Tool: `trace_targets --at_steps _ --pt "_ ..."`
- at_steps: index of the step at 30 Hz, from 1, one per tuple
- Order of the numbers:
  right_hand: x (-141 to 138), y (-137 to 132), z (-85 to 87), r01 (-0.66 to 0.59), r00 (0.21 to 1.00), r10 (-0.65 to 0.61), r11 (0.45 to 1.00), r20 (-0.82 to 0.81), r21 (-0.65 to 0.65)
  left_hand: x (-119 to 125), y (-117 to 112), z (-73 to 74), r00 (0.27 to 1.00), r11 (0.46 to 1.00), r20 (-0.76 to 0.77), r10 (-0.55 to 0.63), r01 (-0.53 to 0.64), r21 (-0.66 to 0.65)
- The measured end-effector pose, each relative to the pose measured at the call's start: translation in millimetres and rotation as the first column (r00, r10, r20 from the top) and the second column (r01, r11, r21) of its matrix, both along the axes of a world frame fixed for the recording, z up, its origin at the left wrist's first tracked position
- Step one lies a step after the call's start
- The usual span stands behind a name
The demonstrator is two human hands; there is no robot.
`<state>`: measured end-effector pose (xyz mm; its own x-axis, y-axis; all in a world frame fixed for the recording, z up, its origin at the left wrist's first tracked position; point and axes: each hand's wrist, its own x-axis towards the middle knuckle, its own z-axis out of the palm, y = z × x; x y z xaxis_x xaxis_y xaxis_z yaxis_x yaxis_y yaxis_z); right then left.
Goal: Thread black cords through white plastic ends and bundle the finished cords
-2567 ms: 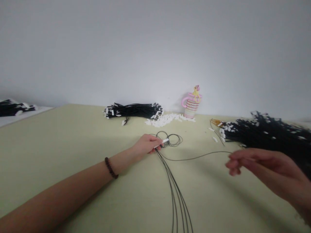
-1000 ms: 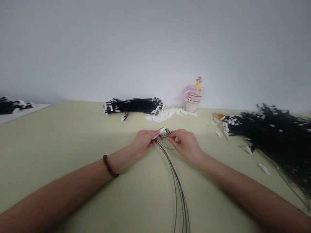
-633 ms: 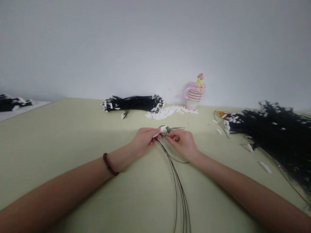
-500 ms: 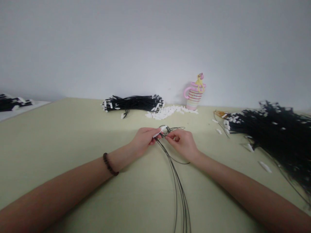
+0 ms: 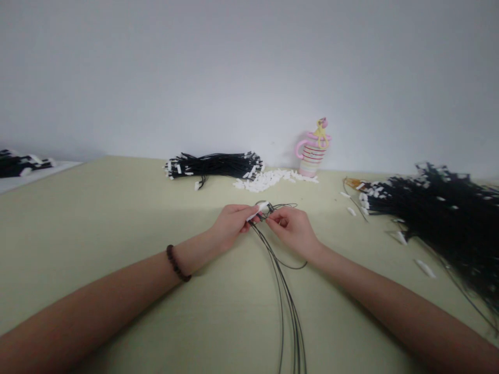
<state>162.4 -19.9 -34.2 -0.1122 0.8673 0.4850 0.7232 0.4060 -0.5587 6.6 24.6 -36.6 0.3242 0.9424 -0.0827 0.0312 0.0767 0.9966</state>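
Observation:
My left hand (image 5: 232, 223) is closed, pinching a small white tag (image 5: 259, 210) together with the looped ends of several thin black cords (image 5: 286, 301) that trail down towards me across the table. My right hand (image 5: 293, 229) is closed too, pinching one black cord right beside the tag; that cord sags in a loop below my wrist. The two hands almost touch at the middle of the pale green table (image 5: 97, 228). A dark bead bracelet (image 5: 177, 264) sits on my left wrist.
A tied bundle of black cords with white tags (image 5: 212, 167) lies at the back, next to a heap of loose white tags (image 5: 268, 179) and a pink striped cup (image 5: 312, 156). A big loose pile of black cords (image 5: 440, 208) fills the right side. More cords (image 5: 19, 162) lie far left.
My right hand came in from the far right with one cord and met my left hand at the tag. Over the last second the cord's slack loop has sagged lower; the hands barely moved.

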Motion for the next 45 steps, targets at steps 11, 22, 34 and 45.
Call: trace_targets --at_steps 11,22,34,45 --pt "-2.2 1.5 -3.0 -0.026 0.995 0.019 0.997 -0.102 -0.075 -0.7 -1.5 1.0 1.000 1.000 0.001 -0.014 0.014 -0.002" --pt "-4.8 2.7 -1.4 -0.035 0.992 0.010 0.981 -0.129 -0.191 -1.2 -2.9 1.1 0.999 0.999 0.009 -0.044 0.043 0.016" --pt "-5.8 -3.0 -1.7 0.000 0.999 0.001 1.000 0.049 -0.012 0.0 -7.5 2.5 0.999 0.993 -0.019 -0.044 0.046 0.108" --pt "-6.7 -3.9 -3.8 -0.020 0.997 0.016 0.998 0.070 0.054 -0.8 -8.0 3.4 0.994 0.988 -0.053 -0.097 0.103 0.117"
